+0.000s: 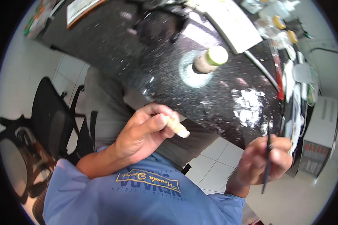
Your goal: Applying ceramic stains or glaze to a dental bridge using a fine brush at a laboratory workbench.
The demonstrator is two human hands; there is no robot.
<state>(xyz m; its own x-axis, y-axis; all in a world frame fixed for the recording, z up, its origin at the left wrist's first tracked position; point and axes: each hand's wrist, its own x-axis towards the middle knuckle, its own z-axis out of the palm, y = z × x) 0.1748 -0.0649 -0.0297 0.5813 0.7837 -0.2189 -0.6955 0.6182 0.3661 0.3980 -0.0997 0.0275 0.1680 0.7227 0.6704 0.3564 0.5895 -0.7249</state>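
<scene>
My left hand [144,131] pinches a small cream-coloured piece with a white tip [180,130] between thumb and fingers, just off the near table edge. What the piece is I cannot make out. On the right, my right hand [268,159] is closed round a thin black stick-like tool [267,165], held nearly upright. The tool's upper end is blurred against the table, so its kind does not show. The two hands are well apart. Between and beyond them, a small jar with a green lid [206,62] stands on a round clear glass dish [187,77].
Bright white patches [248,107] show on the speckled black table [157,71] near my right hand. A white flat box [234,28], yellow-capped bottles [268,28] and several tools [279,75] line the right side. A black chair [50,112] stands at left.
</scene>
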